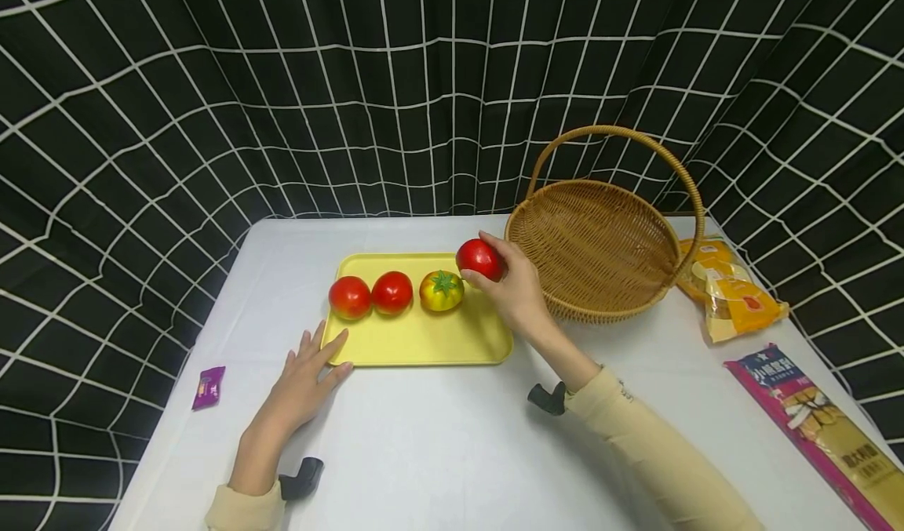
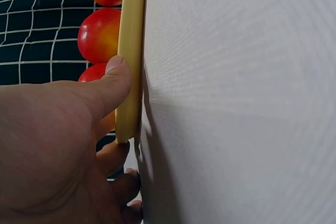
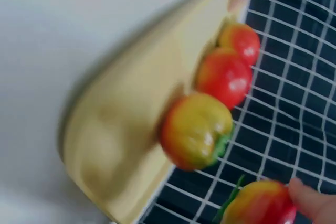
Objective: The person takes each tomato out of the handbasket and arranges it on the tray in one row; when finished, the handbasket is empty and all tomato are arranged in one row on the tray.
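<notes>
My right hand (image 1: 521, 294) pinches a red tomato (image 1: 478, 260) between thumb and fingers, raised over the back right corner of a yellow tray (image 1: 417, 344). Its green stalk and a yellowish patch show in the right wrist view. Two red tomatoes, one at the tray's left end (image 1: 349, 297) and a second beside it (image 1: 392, 292), lie in a row with a yellow-orange tomato (image 1: 442, 291) with green sepals. At the tray's front left corner, my left hand (image 1: 305, 382) has its fingers spread; the thumb (image 2: 118, 74) touches the rim.
A wicker basket (image 1: 593, 249) with a tall handle stands right of the tray. Farther right lie an orange snack bag (image 1: 738, 300) and a long pink-edged packet (image 1: 819, 429). A small purple wrapped packet (image 1: 208, 388) lies on the left of the white table (image 1: 424, 445). Dark gridded curtains surround it.
</notes>
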Demonstrator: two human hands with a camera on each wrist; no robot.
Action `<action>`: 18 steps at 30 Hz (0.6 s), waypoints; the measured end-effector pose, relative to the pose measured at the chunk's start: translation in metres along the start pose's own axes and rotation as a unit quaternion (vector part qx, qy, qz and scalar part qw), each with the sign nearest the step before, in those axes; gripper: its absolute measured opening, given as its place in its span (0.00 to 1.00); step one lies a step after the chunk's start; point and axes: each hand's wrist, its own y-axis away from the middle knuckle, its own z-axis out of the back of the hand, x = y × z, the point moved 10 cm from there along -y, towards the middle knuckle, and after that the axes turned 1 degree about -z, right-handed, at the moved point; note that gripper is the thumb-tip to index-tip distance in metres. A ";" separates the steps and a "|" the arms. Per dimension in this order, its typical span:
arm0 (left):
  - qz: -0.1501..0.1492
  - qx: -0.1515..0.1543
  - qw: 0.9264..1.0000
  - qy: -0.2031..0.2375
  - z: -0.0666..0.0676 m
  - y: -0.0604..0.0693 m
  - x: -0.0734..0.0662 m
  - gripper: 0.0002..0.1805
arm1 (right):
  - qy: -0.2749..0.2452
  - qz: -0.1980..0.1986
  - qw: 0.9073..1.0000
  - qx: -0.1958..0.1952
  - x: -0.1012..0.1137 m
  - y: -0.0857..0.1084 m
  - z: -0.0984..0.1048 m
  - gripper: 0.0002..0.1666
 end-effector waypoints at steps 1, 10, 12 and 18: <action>0.000 0.000 1.000 0.000 0.000 0.000 0.000 0.37 | 0.012 0.009 1.000 -0.005 0.000 0.001 -0.003 0.41; 0.005 0.004 1.000 0.000 -0.001 0.000 0.001 0.38 | 0.071 0.066 0.995 -0.026 -0.004 0.010 -0.024 0.40; 0.003 0.003 1.000 0.000 0.000 0.000 0.000 0.38 | 0.087 0.060 0.994 -0.025 -0.008 0.013 -0.028 0.40; 0.003 0.002 1.000 -0.001 0.000 0.000 -0.001 0.38 | 0.114 0.045 0.992 -0.038 -0.021 0.021 -0.036 0.40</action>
